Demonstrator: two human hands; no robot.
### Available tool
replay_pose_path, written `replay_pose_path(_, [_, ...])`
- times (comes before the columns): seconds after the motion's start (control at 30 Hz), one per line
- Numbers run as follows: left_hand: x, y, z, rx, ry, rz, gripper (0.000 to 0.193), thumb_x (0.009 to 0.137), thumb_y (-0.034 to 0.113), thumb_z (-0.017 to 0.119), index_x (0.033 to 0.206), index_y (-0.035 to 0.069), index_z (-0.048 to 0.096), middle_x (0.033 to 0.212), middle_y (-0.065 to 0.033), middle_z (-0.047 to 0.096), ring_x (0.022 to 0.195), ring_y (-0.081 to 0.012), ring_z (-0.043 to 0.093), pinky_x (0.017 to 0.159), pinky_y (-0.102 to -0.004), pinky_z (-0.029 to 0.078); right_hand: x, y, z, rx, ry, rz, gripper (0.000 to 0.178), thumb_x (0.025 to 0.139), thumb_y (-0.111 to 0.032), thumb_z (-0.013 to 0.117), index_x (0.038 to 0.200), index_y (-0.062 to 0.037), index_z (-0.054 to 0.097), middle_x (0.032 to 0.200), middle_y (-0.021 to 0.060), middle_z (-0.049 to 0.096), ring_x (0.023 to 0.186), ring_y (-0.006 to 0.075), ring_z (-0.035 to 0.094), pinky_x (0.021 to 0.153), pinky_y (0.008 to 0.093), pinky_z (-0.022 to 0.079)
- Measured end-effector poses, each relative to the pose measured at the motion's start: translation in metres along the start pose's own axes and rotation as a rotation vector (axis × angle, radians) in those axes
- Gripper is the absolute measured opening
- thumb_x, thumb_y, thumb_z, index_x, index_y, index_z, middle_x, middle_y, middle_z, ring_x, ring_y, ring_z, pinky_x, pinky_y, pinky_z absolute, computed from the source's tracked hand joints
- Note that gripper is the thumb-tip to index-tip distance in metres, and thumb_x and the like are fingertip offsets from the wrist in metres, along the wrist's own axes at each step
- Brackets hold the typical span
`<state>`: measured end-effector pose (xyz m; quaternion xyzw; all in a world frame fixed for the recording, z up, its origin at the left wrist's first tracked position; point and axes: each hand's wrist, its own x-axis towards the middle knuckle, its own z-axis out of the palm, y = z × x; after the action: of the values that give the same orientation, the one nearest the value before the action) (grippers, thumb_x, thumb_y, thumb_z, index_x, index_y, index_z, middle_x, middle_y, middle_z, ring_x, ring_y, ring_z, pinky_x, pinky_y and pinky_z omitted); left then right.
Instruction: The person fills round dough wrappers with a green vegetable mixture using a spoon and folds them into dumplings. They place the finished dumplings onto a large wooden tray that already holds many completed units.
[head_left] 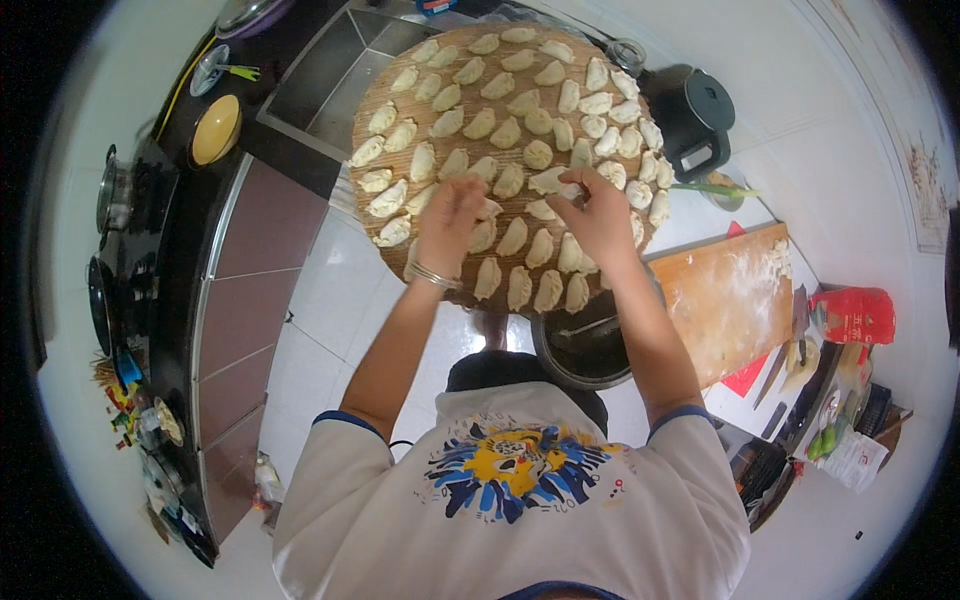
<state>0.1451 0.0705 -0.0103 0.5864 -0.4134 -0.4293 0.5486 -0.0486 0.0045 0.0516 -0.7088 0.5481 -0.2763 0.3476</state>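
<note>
A round wooden board (400,62) carries several rows of pale, pleated dumplings (514,237). Both my hands are over its near half. My left hand (452,218), with bangles at the wrist, has bent, slightly blurred fingers beside a dumpling (487,209); whether it grips it I cannot tell. To its right, my right hand (598,215) has thumb and forefinger curled at the right end of a dumpling (546,181), which still rests among the others. Other dumplings lie close around both hands, partly hidden under them.
Below the board's near right edge stands a dark pot (585,355). A floured cutting board (730,300), a knife (771,378) and a red bag (853,316) are at the right. A black kettle (703,115) stands far right; a steel sink (345,85) and yellow bowl (216,130) are far left.
</note>
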Motion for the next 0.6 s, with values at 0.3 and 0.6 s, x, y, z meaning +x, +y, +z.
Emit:
replay_pose_path(0.3, [0.120,-0.005,-0.089,1.023,0.190,0.372,0.034,0.077,0.018,0.066,0.106,0.002,0.060,0.105,-0.0128,0.062,0.094,-0.0294,0.058,0.082,-0.0384,0.047,0.080,-0.024,0.058,-0.064,-0.110,-0.127,0.034,0.071,-0.023,0.072,0.092,0.0018,0.063,0.073,0.0191,0.060,0.072,0.0347,0.059,0.064,0.0415,0.046])
replay_pose_path(0.6, [0.139,-0.014,-0.080,1.506,-0.004,0.156,0.030,0.077,0.029,0.065,0.097,0.008,0.063,0.100,-0.0089,0.060,0.097,-0.0257,0.054,0.084,-0.0373,0.044,0.160,-0.063,0.137,-0.106,-0.206,-0.272,0.031,0.066,-0.015,0.070,0.090,0.0030,0.060,0.088,0.0216,0.062,0.086,0.0375,0.059,0.075,0.0428,0.048])
